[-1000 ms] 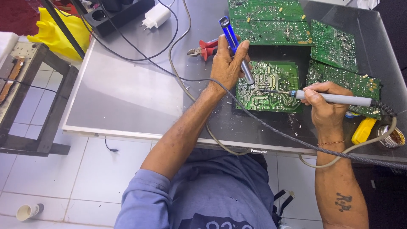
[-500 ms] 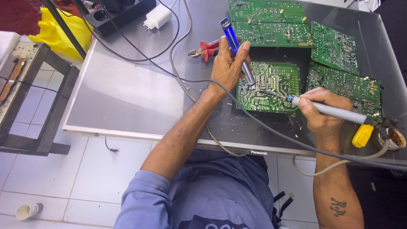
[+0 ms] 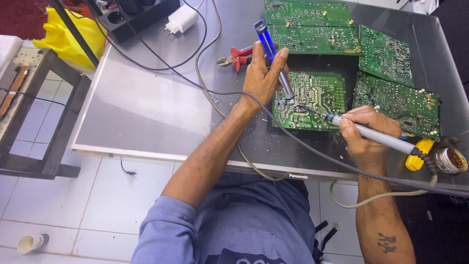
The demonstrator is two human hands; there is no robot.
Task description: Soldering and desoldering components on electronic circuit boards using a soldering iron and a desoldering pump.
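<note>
Yellow bag [image 3: 51, 36] at far left edge. Left hand [image 3: 264, 73], fingers closed around blue desoldering pump [image 3: 272, 56], tip on green circuit board [image 3: 312, 100] lying on counter [image 3: 146, 107]. Right hand [image 3: 366, 137], fingers wrapped around soldering iron [image 3: 376, 138], tip touching same board.

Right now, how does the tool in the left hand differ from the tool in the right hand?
The desoldering pump in the left hand is blue, cordless and stands steeply. The soldering iron in the right hand is grey with a yellow end, has a cord and lies low. Both tips meet on one green circuit board.
</note>
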